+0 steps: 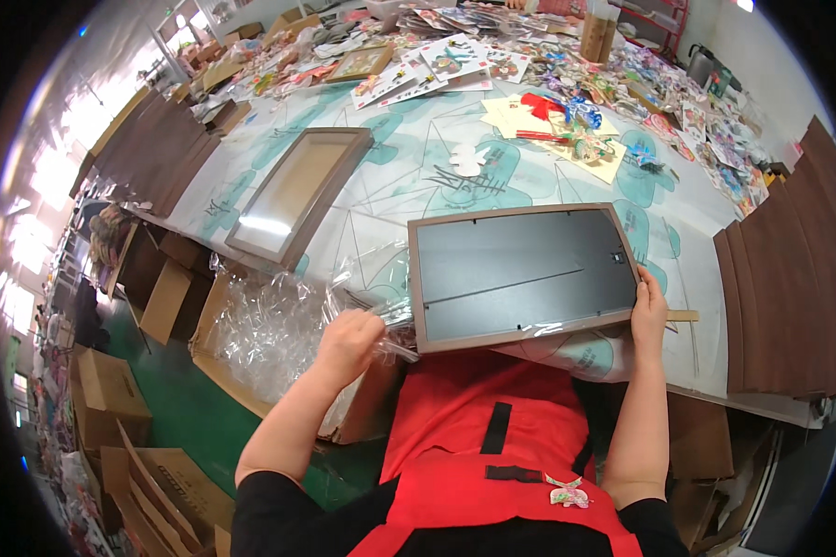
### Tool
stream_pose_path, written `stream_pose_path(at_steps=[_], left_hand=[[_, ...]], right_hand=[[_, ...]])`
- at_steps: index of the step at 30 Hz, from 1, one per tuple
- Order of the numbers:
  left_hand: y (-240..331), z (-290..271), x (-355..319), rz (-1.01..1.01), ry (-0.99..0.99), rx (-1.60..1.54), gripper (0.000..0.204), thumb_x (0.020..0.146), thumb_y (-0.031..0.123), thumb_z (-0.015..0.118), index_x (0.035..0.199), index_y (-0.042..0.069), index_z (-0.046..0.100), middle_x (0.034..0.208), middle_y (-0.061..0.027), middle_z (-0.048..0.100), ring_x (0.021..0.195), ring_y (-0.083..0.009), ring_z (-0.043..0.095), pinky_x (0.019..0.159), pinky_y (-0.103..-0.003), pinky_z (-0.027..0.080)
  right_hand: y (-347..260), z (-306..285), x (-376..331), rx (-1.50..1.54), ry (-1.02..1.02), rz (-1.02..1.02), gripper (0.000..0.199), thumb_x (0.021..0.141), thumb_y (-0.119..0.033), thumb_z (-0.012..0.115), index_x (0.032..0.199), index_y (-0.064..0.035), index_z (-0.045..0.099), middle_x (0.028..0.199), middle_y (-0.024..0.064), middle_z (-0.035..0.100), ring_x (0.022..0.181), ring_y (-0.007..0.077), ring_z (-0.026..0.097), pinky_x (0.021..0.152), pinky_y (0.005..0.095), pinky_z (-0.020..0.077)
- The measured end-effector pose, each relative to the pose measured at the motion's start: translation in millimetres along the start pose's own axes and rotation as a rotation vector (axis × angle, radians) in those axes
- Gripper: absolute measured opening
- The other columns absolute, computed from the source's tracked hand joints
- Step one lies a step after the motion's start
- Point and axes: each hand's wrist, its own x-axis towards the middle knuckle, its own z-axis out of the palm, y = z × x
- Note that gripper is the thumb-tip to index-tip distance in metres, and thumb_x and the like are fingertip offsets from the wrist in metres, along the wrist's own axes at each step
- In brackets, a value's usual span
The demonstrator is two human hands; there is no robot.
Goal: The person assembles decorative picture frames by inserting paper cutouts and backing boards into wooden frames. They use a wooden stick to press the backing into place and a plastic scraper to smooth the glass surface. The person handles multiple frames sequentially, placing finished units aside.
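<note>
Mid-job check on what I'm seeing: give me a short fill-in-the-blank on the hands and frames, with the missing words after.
1. The left hand grips clear plastic; the right hand holds the picture frame by its ____ edge.
2. The other frame lies on the table, to the ____ of the held one.
3. The person's apron is ____ in colour.

Missing words: right; left; red.

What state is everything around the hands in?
Black-backed brown rectangular frame: held, back up
Clear-fronted brown rectangular frame: lying flat, front up
Clear plastic film: crumpled
Tan cardboard box: open, film inside
Left hand: closed on film
Right hand: gripping black-backed frame's edge
</note>
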Motion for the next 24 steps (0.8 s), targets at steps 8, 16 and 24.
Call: stream_pose_path(at_steps=[8, 16, 24], left_hand=[[49, 82, -24, -0.444, -0.045, -0.737, 0.042, 0.075, -0.006, 0.056, 0.116, 0.001, 0.052, 0.094, -0.0130, 0.063, 0.083, -0.0255, 0.061, 0.075, -0.034, 0.049], [80, 59, 11, -0.548, 0.008, -1.418, 0.027, 0.082, 0.000, 0.060, 0.108, -0.001, 0.054, 0.091, -0.0033, 0.062, 0.082, -0.0103, 0.058, 0.070, -0.026, 0.048], [132, -26, 166, 0.161, 0.525, -0.812, 0.025, 0.075, -0.005, 0.057, 0.100, 0.000, 0.058, 0.090, -0.0140, 0.057, 0.081, -0.0295, 0.059, 0.070, -0.031, 0.047]], right_hand=[[-28, -1, -10, -0.361, 0.075, -0.366, 0.032, 0.085, -0.010, 0.054, 0.114, 0.0009, 0.056, 0.114, 0.0190, 0.059, 0.109, 0.0334, 0.054, 0.094, 0.0384, 0.0405], [-103, 18, -73, -0.409, -0.293, -0.773, 0.073, 0.056, -0.040, 0.081, 0.117, -0.0085, 0.056, 0.124, 0.0145, 0.052, 0.117, 0.0345, 0.045, 0.098, 0.0488, 0.0321], [-134, -18, -29, 0.217, -0.159, -0.331, 0.084, 0.051, -0.011, 0.083, 0.127, -0.0035, 0.048, 0.113, 0.0174, 0.061, 0.104, 0.0268, 0.060, 0.090, 0.0342, 0.0456]])
